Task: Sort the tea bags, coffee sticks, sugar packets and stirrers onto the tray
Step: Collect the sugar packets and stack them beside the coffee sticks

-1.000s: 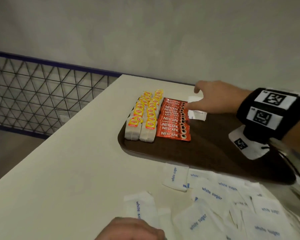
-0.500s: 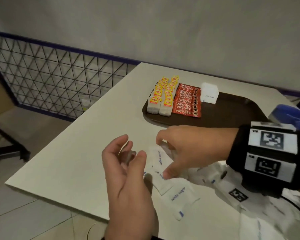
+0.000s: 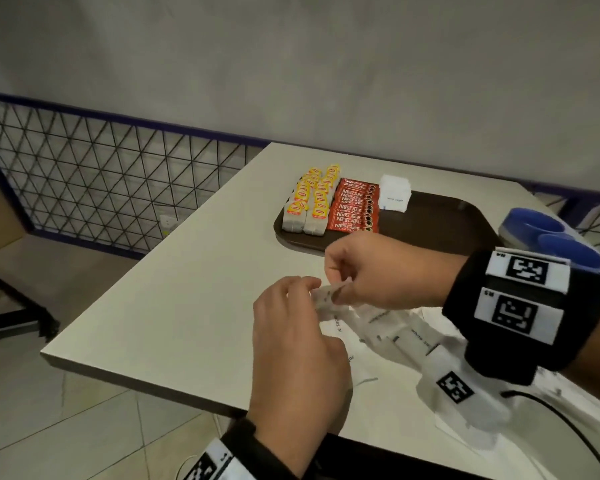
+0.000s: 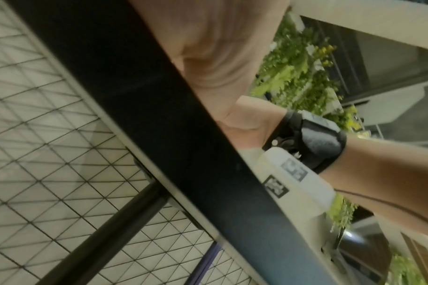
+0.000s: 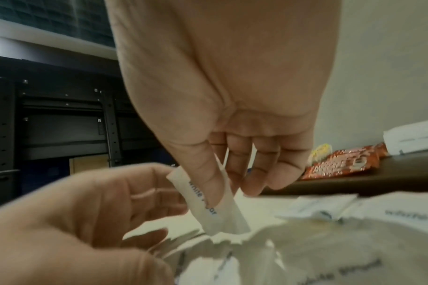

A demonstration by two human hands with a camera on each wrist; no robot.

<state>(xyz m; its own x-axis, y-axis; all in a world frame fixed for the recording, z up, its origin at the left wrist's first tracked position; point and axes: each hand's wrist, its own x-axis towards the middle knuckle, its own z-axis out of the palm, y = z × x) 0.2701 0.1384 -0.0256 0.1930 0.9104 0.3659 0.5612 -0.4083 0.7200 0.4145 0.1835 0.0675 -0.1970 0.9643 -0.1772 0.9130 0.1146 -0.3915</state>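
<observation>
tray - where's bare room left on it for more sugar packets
The tray is bare to the right of the white sugar stack and in front of it, up to the near rim. Its left end is crowded: tea bags, then coffee sticks, edge to edge.

A white table point(image 3: 174, 306) stands by a grey wall point(image 3: 326, 64), with a wire mesh fence point(image 3: 101, 174) to the left.

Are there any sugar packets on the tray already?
Yes, a small stack of white sugar packets sits on the brown tray, right of the red coffee sticks.
</observation>
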